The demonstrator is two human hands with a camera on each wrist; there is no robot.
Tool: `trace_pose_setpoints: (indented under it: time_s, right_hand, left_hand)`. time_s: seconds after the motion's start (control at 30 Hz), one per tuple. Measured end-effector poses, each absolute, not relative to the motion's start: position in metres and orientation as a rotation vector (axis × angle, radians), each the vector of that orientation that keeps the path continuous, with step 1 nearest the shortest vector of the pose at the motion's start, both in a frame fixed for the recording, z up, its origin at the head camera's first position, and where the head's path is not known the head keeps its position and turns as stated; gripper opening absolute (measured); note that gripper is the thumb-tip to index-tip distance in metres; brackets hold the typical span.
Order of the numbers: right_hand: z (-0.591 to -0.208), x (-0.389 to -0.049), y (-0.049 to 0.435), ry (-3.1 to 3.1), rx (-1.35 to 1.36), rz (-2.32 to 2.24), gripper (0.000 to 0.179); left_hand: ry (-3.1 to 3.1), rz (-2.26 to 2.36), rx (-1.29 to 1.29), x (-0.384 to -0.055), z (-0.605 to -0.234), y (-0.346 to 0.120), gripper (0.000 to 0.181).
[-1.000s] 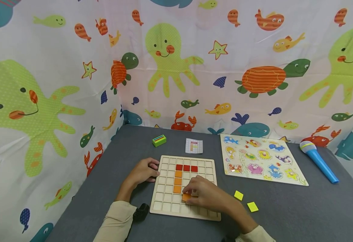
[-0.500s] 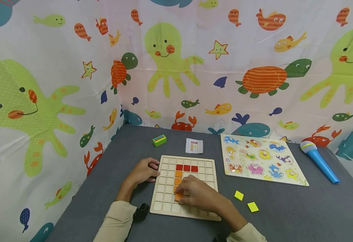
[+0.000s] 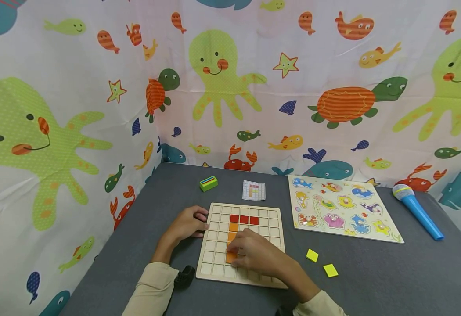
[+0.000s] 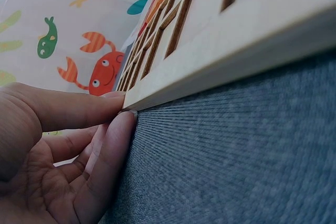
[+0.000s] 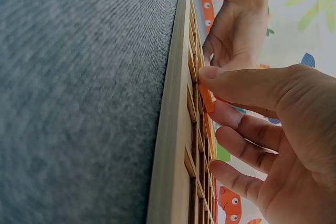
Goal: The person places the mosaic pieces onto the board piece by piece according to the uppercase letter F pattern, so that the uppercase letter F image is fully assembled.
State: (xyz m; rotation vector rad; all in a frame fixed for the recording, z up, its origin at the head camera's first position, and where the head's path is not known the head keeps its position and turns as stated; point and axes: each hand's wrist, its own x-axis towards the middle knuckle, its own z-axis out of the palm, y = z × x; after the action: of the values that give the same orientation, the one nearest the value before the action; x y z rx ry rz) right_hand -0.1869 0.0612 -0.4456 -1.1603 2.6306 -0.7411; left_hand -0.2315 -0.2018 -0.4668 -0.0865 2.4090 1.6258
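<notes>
A wooden grid board (image 3: pixel 254 278) lies on the table, with red tiles (image 3: pixel 244 219) in a row and orange tiles (image 3: pixel 233 227) running down a column. My left hand (image 3: pixel 186 224) is at the board's left edge; in the left wrist view its thumb and a finger pinch that edge. Over the lower part of the column, my right hand (image 3: pixel 256 251) pinches an orange tile (image 5: pixel 206 95) between thumb and fingertips. That tile is tilted at the grid in the right wrist view. The right hand hides some of the cells beneath it.
Two yellow tiles (image 3: pixel 311 255) lie right of the board. Behind it are a small pattern card (image 3: pixel 253 190) and a green block with coloured stripes (image 3: pixel 208 184). An animal peg puzzle (image 3: pixel 345 210) and a blue toy microphone (image 3: pixel 420 215) occupy the right side.
My right hand has moved left with the orange tile, from the cell beside the column to the column's lower end. The tile now sits slightly lower. My left hand stays put.
</notes>
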Motion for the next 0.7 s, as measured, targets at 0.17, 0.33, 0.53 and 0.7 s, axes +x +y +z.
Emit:
trace_pose_setpoints:
  time_s: [0.17, 0.33, 0.53, 0.7]
  right_hand:
    - [-0.445, -0.186, 0.062, 2.636, -1.165, -0.738, 0.023]
    - [-0.445, -0.186, 0.063, 2.623, -1.162, -0.742, 0.023]
    - [-0.443, -0.185, 0.067, 2.591, -1.153, -0.778, 0.023]
    - [-0.442, -0.185, 0.073, 2.586, -1.151, -0.807, 0.021]
  left_hand:
    - [2.41, 1.612, -0.071, -0.232, -0.467, -0.202, 0.047]
    - [2.409, 1.629, -0.066, -0.231, -0.467, -0.202, 0.046]
    - [2.415, 1.634, -0.058, -0.231, -0.467, -0.202, 0.047]
    - [2.412, 1.632, -0.076, -0.232, -0.467, -0.202, 0.046]
